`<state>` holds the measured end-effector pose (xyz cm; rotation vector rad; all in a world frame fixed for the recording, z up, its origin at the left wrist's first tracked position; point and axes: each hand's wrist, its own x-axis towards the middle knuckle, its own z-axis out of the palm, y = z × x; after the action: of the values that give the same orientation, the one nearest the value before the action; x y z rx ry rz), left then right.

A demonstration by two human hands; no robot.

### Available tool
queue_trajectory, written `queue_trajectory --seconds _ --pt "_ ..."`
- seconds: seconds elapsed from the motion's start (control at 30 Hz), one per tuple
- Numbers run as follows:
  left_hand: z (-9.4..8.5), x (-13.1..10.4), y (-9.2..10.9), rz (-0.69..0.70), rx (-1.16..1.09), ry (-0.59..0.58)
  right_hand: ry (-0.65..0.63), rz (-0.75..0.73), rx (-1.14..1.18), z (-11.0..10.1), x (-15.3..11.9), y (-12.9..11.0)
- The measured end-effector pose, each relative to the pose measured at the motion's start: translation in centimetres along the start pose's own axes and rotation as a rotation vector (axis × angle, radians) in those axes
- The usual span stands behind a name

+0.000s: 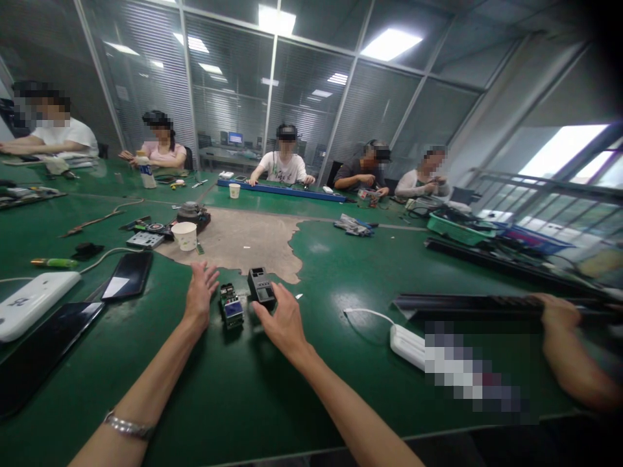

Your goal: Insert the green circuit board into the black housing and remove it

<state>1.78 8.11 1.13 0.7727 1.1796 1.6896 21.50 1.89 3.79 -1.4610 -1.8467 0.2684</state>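
My left hand is nearest the small circuit board with its blue screen; its fingers are spread, holding nothing, with the board just right of them. My right hand has thumb and fingers parted about the near right corner of the black casing; whether they pinch it or only rest beside it, I cannot tell. The casing sits tilted ahead of that thumb, apart from the board, so both pieces lie between my two hands.

I judge the step in hand to be handling these as separate pieces; the next move calls for a sure hold on the casing and light fingers on the board's edges, off the screen.

Left of my left fingers lies a dark phone; well right of my right fingers, another person's hand touches a long black rail. Beyond my left fingertips stands a paper cup; farther off, past both hands, a seated person works at a blue rail.
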Motion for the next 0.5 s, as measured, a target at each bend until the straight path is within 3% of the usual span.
queue_trajectory --seconds 0.5 --pt "0.4 -0.4 0.3 0.005 0.002 -0.022 -0.060 0.057 -0.120 2.0 -1.9 2.0"
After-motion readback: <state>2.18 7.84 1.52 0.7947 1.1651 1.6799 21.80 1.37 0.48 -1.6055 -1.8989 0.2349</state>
